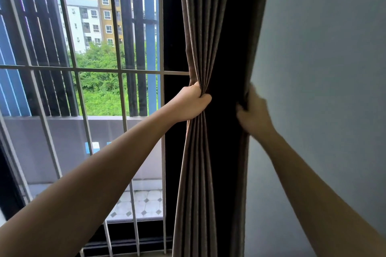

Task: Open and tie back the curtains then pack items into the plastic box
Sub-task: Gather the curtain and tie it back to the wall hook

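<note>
A brown pleated curtain (200, 33) hangs gathered at the right side of the window, beside the wall. My left hand (191, 103) is shut on its left folds at mid height, bunching them into a waist. My right hand (253, 110) grips the curtain's right edge next to the wall, fingers curled round the fabric; it is slightly blurred. No tie-back and no plastic box are in view.
A window with a white metal grille (123, 71) fills the left, with a tiled balcony (144, 204), trees and buildings beyond it. A plain grey wall (323, 69) takes up the right side.
</note>
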